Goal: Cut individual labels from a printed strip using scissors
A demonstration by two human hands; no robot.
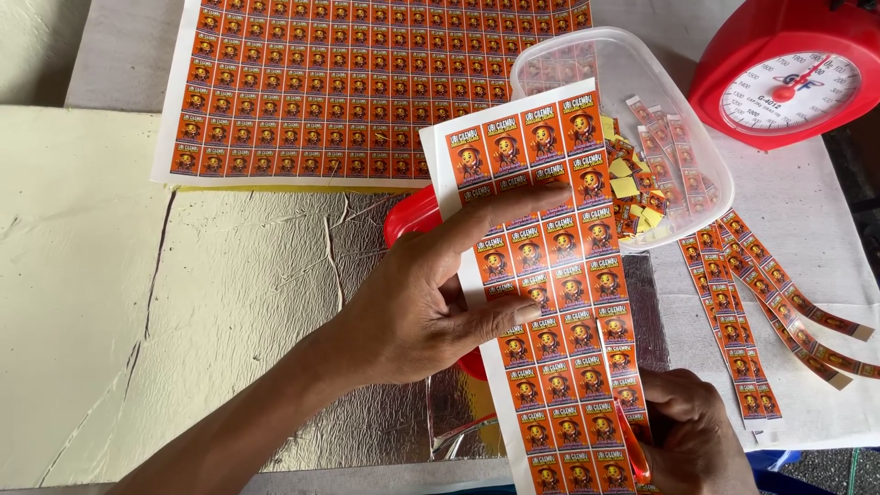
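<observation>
Right hand point(692, 440) at the worktop's near edge, fingers closed on red scissors point(632, 445) partway up a label sheet point(550, 275) pinched flat by left hand point(417, 312); several cut strips point(752, 312) right, big uncut sheet point(367, 82) waiting at far edge.

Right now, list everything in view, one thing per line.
label sheet: 1, orange on white, held upright at centre
big sheet: 1, orange labels, flat at the top
tub: 1, clear plastic, right of centre, with cut labels inside
strips: several, orange, fanned on the white table right of the tub
scale: 1, red with white dial, top right
foil: 1, silver, creased, under the left hand
red thing: 1, mostly hidden behind the label sheet
scissors: 1, red handles, cutting the label sheet's right column
left hand: holds the label sheet
right hand: works the scissors
</observation>
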